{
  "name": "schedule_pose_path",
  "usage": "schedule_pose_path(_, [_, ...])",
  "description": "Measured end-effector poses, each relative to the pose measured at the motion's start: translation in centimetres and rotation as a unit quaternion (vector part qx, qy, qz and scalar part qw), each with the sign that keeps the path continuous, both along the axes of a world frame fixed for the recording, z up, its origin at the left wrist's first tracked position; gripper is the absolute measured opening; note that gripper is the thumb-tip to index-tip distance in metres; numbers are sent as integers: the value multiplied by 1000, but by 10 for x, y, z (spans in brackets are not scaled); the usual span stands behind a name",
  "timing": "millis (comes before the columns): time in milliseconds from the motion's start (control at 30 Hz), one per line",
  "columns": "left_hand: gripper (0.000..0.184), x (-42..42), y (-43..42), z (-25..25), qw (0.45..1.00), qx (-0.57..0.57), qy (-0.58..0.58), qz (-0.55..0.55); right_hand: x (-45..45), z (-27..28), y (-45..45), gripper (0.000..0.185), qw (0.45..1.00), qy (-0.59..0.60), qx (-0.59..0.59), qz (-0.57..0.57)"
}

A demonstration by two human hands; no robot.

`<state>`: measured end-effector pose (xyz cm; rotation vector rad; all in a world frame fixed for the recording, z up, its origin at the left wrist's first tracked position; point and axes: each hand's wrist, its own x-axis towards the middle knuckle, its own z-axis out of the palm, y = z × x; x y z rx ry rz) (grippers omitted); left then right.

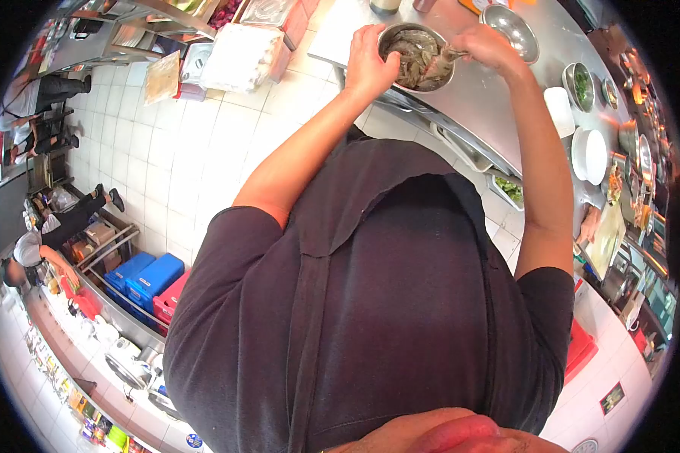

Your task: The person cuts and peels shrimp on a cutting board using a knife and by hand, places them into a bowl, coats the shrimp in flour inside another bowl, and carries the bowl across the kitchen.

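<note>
I saw grey raw shrimp in a round steel bowl, my left hand clasping its rim, my right hand opposite pinching one, a wide shiny metal bowl just beside it on the silver metal desk.

Bright, cool white light fills the room, seemingly from above, and bleaches the tiled floor almost to plain white. The steel tabletop carries a soft sheen, and the left hand and right hand are well lit. The black apron swallows much of its detail. Orange glints dot the dimmer right edge. Strong fisheye distortion bends straight lines, small background items smear, and black vignetting rounds the corners.
</note>
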<state>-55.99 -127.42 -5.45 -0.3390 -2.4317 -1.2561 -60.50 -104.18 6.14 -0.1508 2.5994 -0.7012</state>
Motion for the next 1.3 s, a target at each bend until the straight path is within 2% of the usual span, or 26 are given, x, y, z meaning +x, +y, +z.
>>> schedule_pose_path(100, [53,0,3,16,983,150,-71,-81,2,24,14,26,976,-106,-134,-132])
schedule_pose_path(167, [50,1,7,12,946,254,-142,-141,3,24,23,23,944,-132,-229,-195])
schedule_pose_path(200, [45,4,8,23,938,261,-152,-169,4,21,25,22,923,-145,-276,-226])
schedule_pose_path(267, [43,1,10,25,880,372,-215,-199,10,9,25,22,885,-161,-374,-223])
schedule_pose_path(333, [37,-3,13,32,799,500,-266,-203,13,-9,25,22,840,-197,-455,-220])
schedule_pose_path(400, [33,-10,5,33,754,535,-322,-205,16,-35,26,20,787,-255,-517,-219])
schedule_pose_path(433, [32,-13,2,33,728,552,-350,-205,18,-48,23,23,782,-247,-514,-252])
schedule_pose_path(500, [26,-17,-1,30,737,535,-368,-188,21,-71,14,28,767,-230,-510,-315])
schedule_pose_path(600, [24,-24,-4,23,733,527,-390,-181,24,-87,14,32,810,-223,-463,-282])
schedule_pose_path(667, [24,-26,-5,25,739,510,-402,-178,25,-88,12,35,920,-129,-282,-240])
schedule_pose_path(700, [25,-28,-6,25,741,501,-407,-184,26,-85,9,37,956,-80,-185,-212])
schedule_pose_path(767, [27,-34,-8,26,743,486,-417,-194,30,-78,9,37,980,52,-128,-144])
schedule_pose_path(800, [28,-38,-10,25,745,482,-417,-195,31,-72,7,37,982,119,-98,-108])
schedule_pose_path(900, [31,-45,-12,24,747,464,-428,-209,32,-62,-11,37,955,172,-239,26])
schedule_pose_path(1000, [32,-56,-10,27,741,448,-439,-239,11,-77,-25,36,944,155,-279,77])
schedule_pose_path(1100, [30,-68,-12,29,753,447,-431,-218,-2,-75,-28,28,960,62,-251,104])
schedule_pose_path(1133, [35,-72,-13,26,763,442,-411,-231,-1,-72,-30,27,960,76,-253,92])
schedule_pose_path(1233, [54,-74,-10,28,729,516,-388,-229,3,-69,-35,25,958,123,-257,35])
schedule_pose_path(1300, [71,-62,-4,37,766,520,-336,-175,0,-82,-38,26,952,160,-261,-25])
